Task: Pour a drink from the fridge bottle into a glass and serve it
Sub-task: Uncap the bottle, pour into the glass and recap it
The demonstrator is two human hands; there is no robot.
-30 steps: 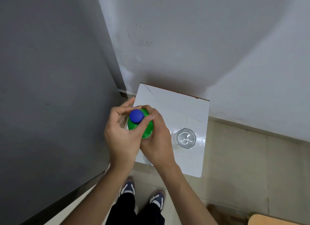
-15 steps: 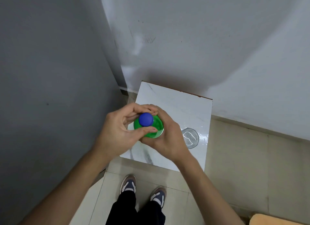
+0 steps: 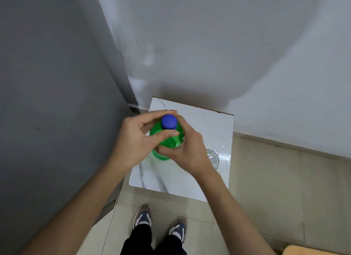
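Change: glass [image 3: 213, 158] now half hidden behind right hand [image 3: 187, 148].
Hands: left hand [image 3: 135, 138] pinches cap [image 3: 169, 122]; right grips bottle [image 3: 169, 140].
Count: one bottle, one glass.

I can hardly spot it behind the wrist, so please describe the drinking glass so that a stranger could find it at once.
Find the small white marble-look table standing in the corner of the grey walls. Near its right edge, just past the right hand that grips the green bottle, stands the glass. It is the only clear, see-through thing there, half hidden by that wrist.
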